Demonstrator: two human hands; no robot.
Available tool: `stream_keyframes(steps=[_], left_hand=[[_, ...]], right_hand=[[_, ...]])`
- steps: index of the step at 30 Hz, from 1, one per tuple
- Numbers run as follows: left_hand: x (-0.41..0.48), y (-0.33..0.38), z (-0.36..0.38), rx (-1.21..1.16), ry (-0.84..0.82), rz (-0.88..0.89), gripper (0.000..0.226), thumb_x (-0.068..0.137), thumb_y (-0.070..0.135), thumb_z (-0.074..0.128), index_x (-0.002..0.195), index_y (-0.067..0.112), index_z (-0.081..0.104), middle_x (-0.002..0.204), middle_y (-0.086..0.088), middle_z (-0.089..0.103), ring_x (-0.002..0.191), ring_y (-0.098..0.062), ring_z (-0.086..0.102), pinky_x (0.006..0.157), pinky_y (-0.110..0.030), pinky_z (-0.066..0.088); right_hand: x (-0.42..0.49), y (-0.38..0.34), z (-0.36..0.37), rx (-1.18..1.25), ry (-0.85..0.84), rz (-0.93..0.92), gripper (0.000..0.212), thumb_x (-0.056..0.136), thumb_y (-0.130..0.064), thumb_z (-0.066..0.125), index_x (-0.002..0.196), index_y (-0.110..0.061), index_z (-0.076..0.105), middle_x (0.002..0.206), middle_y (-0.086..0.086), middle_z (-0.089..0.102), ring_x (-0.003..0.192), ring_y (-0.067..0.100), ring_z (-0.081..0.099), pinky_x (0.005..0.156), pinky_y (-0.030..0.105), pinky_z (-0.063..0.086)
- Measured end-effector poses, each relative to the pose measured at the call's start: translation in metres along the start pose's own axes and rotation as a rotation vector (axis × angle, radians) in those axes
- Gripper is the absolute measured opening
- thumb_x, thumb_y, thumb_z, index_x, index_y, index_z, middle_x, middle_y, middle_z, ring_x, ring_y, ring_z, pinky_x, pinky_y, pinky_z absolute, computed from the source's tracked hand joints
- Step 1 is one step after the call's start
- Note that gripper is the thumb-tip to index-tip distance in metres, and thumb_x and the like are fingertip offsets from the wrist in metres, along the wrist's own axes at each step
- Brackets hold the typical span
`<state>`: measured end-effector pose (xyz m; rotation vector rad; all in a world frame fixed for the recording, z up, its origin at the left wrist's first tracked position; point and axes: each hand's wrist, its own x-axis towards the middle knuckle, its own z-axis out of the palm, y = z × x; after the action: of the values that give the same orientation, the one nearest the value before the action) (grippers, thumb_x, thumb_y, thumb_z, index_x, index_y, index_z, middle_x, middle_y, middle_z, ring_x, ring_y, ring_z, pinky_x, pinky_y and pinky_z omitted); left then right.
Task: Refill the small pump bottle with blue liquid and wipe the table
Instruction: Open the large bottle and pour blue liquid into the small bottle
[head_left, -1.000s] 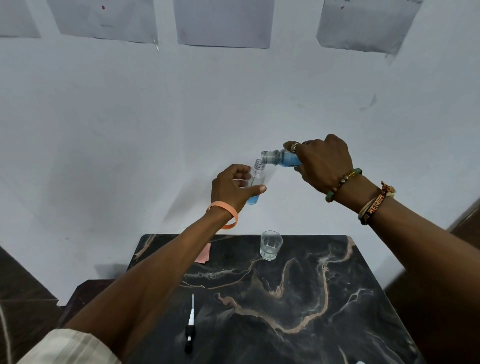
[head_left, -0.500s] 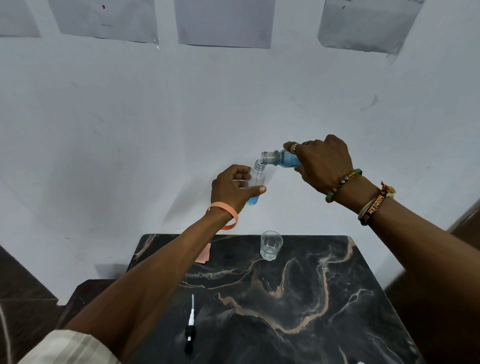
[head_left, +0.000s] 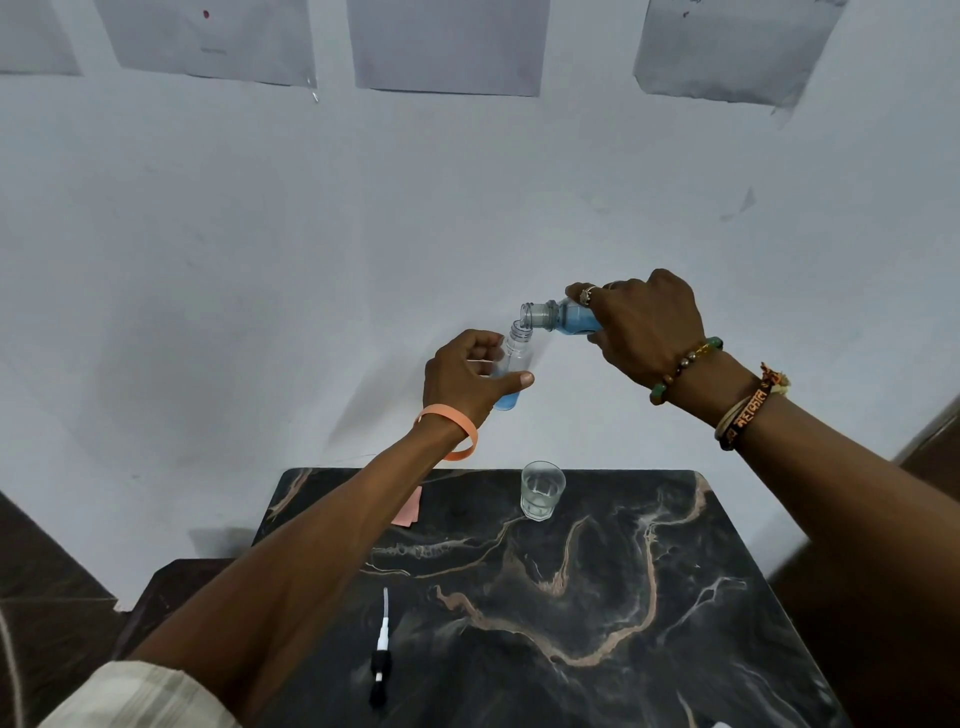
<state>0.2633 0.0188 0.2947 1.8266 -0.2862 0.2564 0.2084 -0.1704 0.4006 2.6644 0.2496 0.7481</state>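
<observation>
Clear plastic small bottle (head_left: 511, 371) sits gripped in the left hand (head_left: 465, 382), blue pooled at its base. Right hand (head_left: 641, 325) wraps a tipped refill bottle (head_left: 563, 317) mouth-to-mouth above the veined marble table (head_left: 597, 597).

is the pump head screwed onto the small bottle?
No, the pump head lies on the table, while the left hand holds the small bottle with its neck open.

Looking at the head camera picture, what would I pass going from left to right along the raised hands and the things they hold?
left hand → small pump bottle → larger bottle of blue liquid → right hand
</observation>
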Motion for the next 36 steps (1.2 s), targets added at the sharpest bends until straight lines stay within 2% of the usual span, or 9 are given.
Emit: stream_keyframes(steps=[15, 20, 26, 36], left_hand=[[0.0004, 0.0003, -0.0033, -0.016, -0.004, 0.005, 0.050, 0.062, 0.039, 0.087, 0.102, 0.028, 0.059, 0.097, 0.010, 0.065, 0.087, -0.015, 0.065, 0.068, -0.012, 0.049], [-0.0006, -0.0010, -0.0037, -0.022, -0.008, 0.003, 0.050, 0.061, 0.039, 0.087, 0.101, 0.030, 0.059, 0.095, 0.011, 0.064, 0.085, -0.012, 0.065, 0.063, -0.008, 0.045], [0.0005, -0.0005, -0.0034, -0.016, -0.007, 0.008, 0.049, 0.062, 0.038, 0.087, 0.100, 0.029, 0.059, 0.096, 0.010, 0.065, 0.087, -0.014, 0.066, 0.068, -0.011, 0.049], [0.0007, -0.0009, -0.0019, -0.016, -0.012, 0.010, 0.048, 0.063, 0.038, 0.086, 0.101, 0.030, 0.058, 0.097, 0.011, 0.064, 0.086, -0.013, 0.065, 0.065, -0.009, 0.046]], right_hand=[[-0.0005, 0.0006, -0.0023, -0.007, 0.020, -0.004, 0.046, 0.090, -0.026, 0.060, 0.135, -0.027, 0.049, 0.104, 0.004, 0.070, 0.086, 0.032, 0.063, 0.073, 0.033, 0.033], [-0.0011, 0.0000, -0.0006, -0.003, 0.013, -0.008, 0.046, 0.090, -0.027, 0.060, 0.135, -0.027, 0.048, 0.104, 0.004, 0.069, 0.086, 0.031, 0.064, 0.074, 0.034, 0.034], [-0.0017, 0.0008, -0.0003, 0.003, 0.014, 0.000, 0.046, 0.090, -0.027, 0.060, 0.135, -0.027, 0.049, 0.104, 0.004, 0.069, 0.088, 0.032, 0.064, 0.076, 0.034, 0.035], [-0.0016, 0.0017, -0.0010, -0.017, 0.012, -0.004, 0.046, 0.090, -0.027, 0.059, 0.134, -0.028, 0.048, 0.104, 0.003, 0.069, 0.089, 0.032, 0.064, 0.076, 0.034, 0.035]])
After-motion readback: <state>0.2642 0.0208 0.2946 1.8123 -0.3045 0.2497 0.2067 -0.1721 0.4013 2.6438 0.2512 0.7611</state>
